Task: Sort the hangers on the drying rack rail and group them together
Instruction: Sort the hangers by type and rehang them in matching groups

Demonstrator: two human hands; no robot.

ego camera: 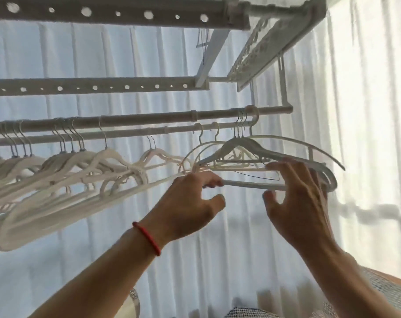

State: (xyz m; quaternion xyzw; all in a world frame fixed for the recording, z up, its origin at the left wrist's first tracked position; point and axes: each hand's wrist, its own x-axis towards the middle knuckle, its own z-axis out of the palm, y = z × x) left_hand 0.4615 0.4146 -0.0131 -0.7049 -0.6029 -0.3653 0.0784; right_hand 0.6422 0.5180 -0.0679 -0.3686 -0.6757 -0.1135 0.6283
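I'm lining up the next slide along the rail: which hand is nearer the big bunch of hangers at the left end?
Left. The left hand grips a hanger bar just right of the big bunch of hangers; the right hand holds the right-end hangers, farther away.

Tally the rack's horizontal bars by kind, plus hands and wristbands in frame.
Perforated bars: 2
Round rails: 2
Hands, left and right: 2
Red wristband: 1
Total: 7
Hangers left out: they overlap too much to count.
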